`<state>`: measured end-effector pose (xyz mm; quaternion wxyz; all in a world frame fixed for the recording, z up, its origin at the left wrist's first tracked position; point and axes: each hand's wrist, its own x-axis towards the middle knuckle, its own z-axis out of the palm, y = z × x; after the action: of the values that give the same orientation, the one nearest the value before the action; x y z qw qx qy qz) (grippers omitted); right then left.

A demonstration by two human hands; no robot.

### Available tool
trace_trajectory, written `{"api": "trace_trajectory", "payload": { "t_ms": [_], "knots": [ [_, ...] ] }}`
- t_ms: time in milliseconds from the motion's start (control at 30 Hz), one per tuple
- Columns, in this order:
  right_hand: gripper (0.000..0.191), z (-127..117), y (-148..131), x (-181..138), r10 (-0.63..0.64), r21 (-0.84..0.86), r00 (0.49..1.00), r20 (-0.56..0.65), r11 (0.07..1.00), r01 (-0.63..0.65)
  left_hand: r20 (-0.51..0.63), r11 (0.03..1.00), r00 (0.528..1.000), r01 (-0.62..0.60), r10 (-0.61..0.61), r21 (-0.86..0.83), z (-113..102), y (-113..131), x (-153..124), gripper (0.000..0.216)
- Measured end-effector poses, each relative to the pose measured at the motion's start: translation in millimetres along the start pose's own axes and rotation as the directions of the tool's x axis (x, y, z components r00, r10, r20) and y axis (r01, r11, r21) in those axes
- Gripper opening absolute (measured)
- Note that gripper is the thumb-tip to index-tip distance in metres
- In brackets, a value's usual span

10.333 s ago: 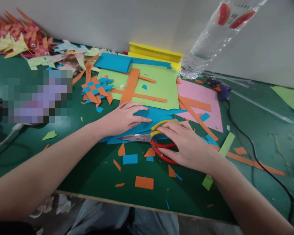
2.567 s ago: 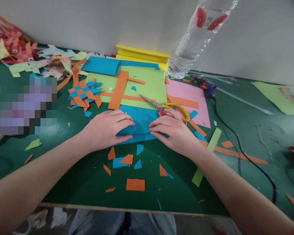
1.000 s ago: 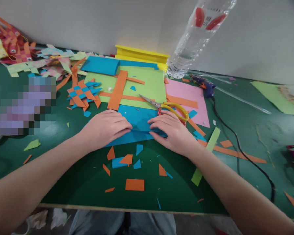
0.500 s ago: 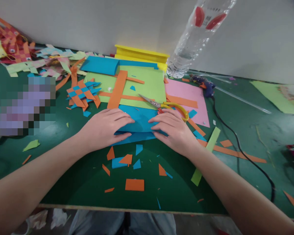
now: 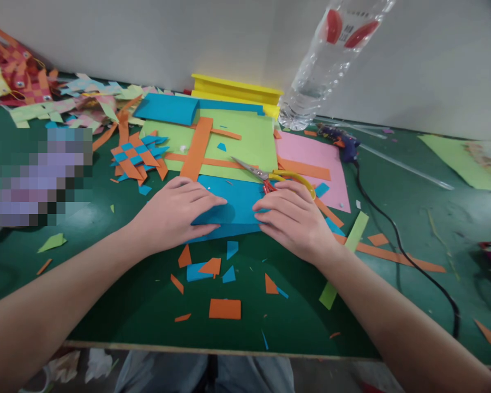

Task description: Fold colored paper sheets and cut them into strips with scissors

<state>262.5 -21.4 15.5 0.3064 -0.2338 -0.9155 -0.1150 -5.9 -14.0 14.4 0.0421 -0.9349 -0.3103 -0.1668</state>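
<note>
A sheet of blue paper (image 5: 239,204) lies between my hands, its front edge folded over. My left hand (image 5: 180,210) grips its left side, with the fingers on top and the thumb at the folded edge. On the right side, my right hand (image 5: 290,218) holds the same fold between thumb and fingers. Just behind that hand lie scissors (image 5: 265,176) with yellow handles, partly covered by my fingers. A woven orange and blue paper piece (image 5: 137,155) sits to the left of the sheet.
Green paper (image 5: 245,139) and pink paper (image 5: 311,150) lie behind, with orange strips (image 5: 198,147) across them. A water bottle (image 5: 323,65) stands at the back. At right is a glue gun (image 5: 341,143) with a black cord. Orange and blue scraps (image 5: 225,309) litter the front.
My right hand has shifted slightly right along the blue paper. The sheet's front fold now looks flatter, and the left hand has barely moved.
</note>
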Motion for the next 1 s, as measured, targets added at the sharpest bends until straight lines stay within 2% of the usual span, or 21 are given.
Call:
{"api": "trace_trajectory", "payload": {
  "t_ms": [167,267,400,567,733,1000],
  "knots": [
    [0.012,1.9,2.5,-0.8,0.029,0.012,0.998,0.051,1.0,-0.029,-0.022,1.0,1.0,-0.02,0.02,0.004,0.7,-0.7,0.4,0.03],
    [0.007,2.9,2.4,-1.4,0.065,0.07,0.993,0.097,0.995,-0.072,-0.036,1.0,0.999,-0.026,0.026,-0.008,1.1,-0.8,0.6,0.028],
    [0.011,2.2,-0.3,-1.1,0.106,0.15,0.981,0.16,0.98,-0.13,-0.045,0.999,0.999,-0.021,0.02,-0.026,1.2,-1.3,-0.1,0.023],
    [0.017,0.6,-4.3,-0.6,0.104,0.197,0.977,0.187,0.97,-0.141,-0.021,0.999,1.0,-0.015,0.015,-0.035,1.6,-2.9,-1.1,0.016],
    [0.015,2.6,-4.8,-0.7,0.101,0.2,0.968,0.229,0.968,-0.148,-0.033,0.998,0.999,-0.035,0.034,-0.049,0.7,-2.6,-0.5,0.016],
    [0.015,2.1,-4.5,-1.1,0.103,0.209,0.968,0.228,0.966,-0.152,-0.049,0.998,0.998,-0.03,0.028,-0.046,-1.6,-1.0,-0.4,0.015]
  ]
}}
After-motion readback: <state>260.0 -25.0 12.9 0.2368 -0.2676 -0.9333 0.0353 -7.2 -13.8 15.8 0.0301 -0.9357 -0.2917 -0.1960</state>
